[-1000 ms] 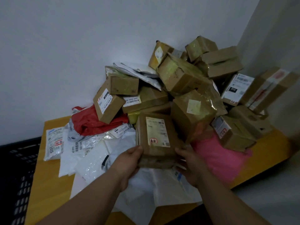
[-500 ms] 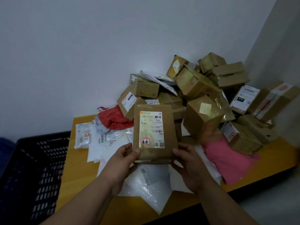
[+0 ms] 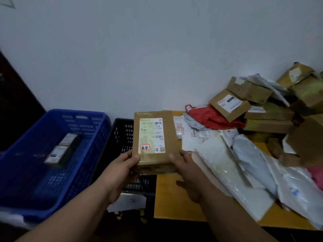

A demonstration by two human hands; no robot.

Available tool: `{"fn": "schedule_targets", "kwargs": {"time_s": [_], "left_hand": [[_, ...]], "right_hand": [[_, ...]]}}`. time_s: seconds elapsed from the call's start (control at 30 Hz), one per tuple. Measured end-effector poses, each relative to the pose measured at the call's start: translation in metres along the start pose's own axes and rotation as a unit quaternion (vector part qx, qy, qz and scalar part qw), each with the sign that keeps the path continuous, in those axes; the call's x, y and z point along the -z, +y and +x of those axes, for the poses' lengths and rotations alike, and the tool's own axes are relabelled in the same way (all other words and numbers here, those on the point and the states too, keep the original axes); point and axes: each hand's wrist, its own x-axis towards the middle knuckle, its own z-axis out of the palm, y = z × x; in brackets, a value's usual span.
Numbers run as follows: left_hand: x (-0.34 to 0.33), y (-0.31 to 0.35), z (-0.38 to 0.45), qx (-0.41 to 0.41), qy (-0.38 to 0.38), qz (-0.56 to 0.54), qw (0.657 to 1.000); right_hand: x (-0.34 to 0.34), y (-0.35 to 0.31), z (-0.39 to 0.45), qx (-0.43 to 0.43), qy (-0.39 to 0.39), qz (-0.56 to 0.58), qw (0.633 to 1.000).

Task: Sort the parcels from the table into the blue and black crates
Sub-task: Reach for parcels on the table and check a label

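A flat brown cardboard parcel point(image 3: 170, 137) with a white shipping label is held upright in the air by both hands. My left hand point(image 3: 120, 172) grips its lower left corner, my right hand point(image 3: 187, 173) its lower right corner. The parcel hangs over the black crate point(image 3: 120, 135) and the table's left edge. The blue crate point(image 3: 83, 154) stands left of the black one and holds a dark boxed parcel point(image 3: 60, 148). A white packet point(image 3: 129, 200) lies low in the black crate.
On the yellow table point(image 3: 171, 198) at the right lie white and grey mailer bags point(image 3: 244, 163), a red bag point(image 3: 211, 117) and a heap of brown boxes point(image 3: 269, 109). A white wall stands behind. A dark panel fills the far left.
The brown parcel has been lifted off the heap and carried left, from above the table to above the black crate. My view has swung left, bringing both crates into sight.
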Motion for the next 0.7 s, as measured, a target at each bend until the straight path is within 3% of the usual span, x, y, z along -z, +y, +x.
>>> {"fn": "schedule_targets", "kwargs": {"time_s": [0.1,0.23,0.5,0.7], "left_hand": [[0.047,-0.004,0.007,0.023,0.041,-0.02,0.999],[0.092,-0.011,0.03,0.043,0.079,-0.023,0.996],[0.138,-0.018,0.145,0.109,0.118,0.058,0.985],[0.152,-0.032,0.261,0.127,0.106,0.161,0.973]], "right_hand": [[-0.048,0.005,0.021,-0.085,-0.045,0.0,0.995],[-0.094,0.015,0.064,-0.136,-0.071,-0.019,0.988],[-0.144,0.04,0.192,-0.203,-0.052,0.021,0.978],[-0.157,0.058,0.292,-0.23,-0.002,0.018,0.973]]}}
